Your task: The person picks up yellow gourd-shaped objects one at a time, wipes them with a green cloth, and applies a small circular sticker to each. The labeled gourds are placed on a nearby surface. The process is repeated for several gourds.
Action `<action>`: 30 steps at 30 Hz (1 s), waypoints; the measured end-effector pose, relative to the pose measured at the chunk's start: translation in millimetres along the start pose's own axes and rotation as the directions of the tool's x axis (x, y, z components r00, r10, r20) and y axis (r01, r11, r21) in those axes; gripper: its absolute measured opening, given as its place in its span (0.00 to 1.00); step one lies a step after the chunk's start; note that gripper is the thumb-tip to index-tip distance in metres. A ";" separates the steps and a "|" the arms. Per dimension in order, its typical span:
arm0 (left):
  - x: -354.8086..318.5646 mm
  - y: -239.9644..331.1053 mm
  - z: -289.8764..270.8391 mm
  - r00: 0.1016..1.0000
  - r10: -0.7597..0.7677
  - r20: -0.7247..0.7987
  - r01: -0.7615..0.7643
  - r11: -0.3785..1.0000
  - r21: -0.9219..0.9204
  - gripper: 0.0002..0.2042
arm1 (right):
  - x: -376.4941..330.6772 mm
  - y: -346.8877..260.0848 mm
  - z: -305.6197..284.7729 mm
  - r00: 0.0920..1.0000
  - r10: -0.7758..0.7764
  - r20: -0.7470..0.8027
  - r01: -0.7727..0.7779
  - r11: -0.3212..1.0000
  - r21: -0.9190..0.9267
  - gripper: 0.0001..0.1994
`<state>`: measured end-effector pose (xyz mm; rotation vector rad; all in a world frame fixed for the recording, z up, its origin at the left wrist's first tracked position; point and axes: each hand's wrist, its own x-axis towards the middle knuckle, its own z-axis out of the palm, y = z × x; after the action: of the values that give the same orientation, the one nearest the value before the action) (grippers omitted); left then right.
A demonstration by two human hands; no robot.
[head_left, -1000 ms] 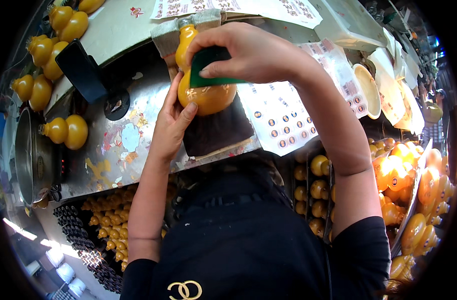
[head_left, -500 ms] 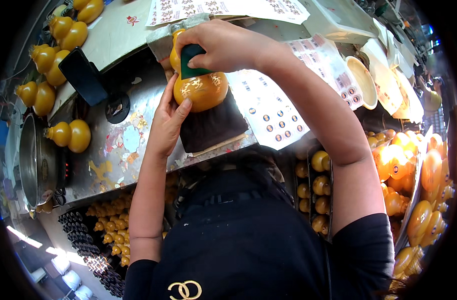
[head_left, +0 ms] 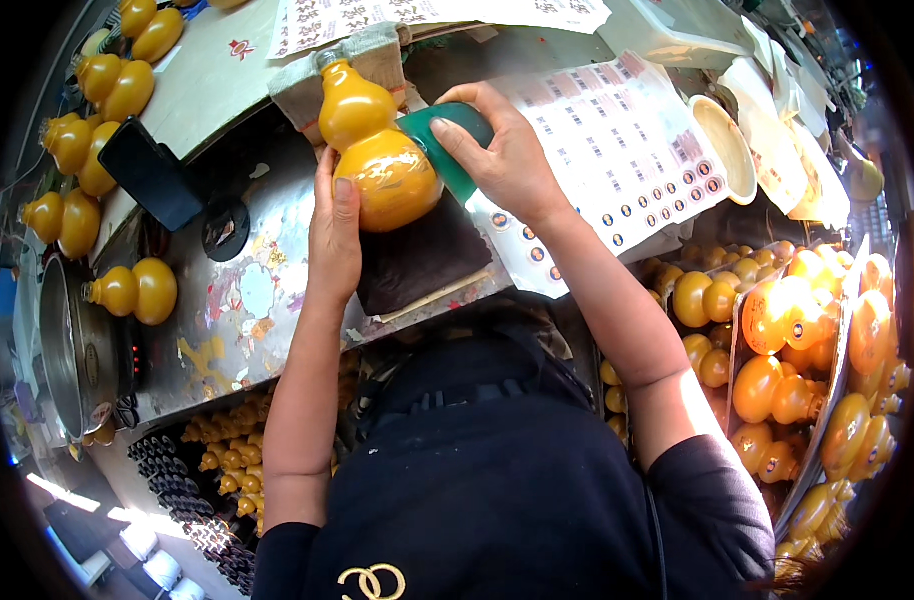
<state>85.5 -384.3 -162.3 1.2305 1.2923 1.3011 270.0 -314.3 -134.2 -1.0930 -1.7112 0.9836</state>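
A glossy yellow-orange gourd (head_left: 377, 150) lies over a dark cloth pad (head_left: 422, 255) on the metal worktop (head_left: 247, 300). My left hand (head_left: 335, 235) grips the gourd's round lower bulb from the left side. My right hand (head_left: 497, 150) presses a green sanding pad (head_left: 445, 140) against the gourd's right flank, at its waist. The gourd's neck points away from me toward a folded beige cloth (head_left: 362, 55).
More yellow gourds lie at the left (head_left: 132, 290), the far left (head_left: 102, 100) and in trays at the right (head_left: 797, 340). A black phone (head_left: 152, 175), a metal pot (head_left: 67, 350), printed sheets (head_left: 617, 140) and a round bowl (head_left: 722, 145) surround the work spot. Small gourds (head_left: 227, 470) fill a box below.
My right hand has slid the green pad off the top of the gourd down to its right side. The gourd's upper bulb and neck now show fully.
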 end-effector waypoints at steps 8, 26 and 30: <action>0.7 -4.1 -8.9 1.000 -0.026 0.015 0.026 1.000 0.017 0.37 | -14.9 -7.4 6.5 0.983 -0.057 -0.175 0.081 0.988 0.133 0.14; 3.8 4.5 -11.7 0.988 -0.131 0.080 0.143 0.973 -0.181 0.28 | -49.7 -18.2 25.5 0.751 -0.660 0.018 0.624 0.701 -0.345 0.19; 5.8 4.0 -19.4 0.983 -0.133 0.128 0.150 0.980 -0.128 0.31 | -65.6 -20.9 40.9 0.715 -0.694 0.089 0.663 0.632 -0.401 0.18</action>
<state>65.8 -380.8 -157.2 1.0830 1.1643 1.1766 242.7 -389.0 -144.2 -0.5900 -2.0802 0.0897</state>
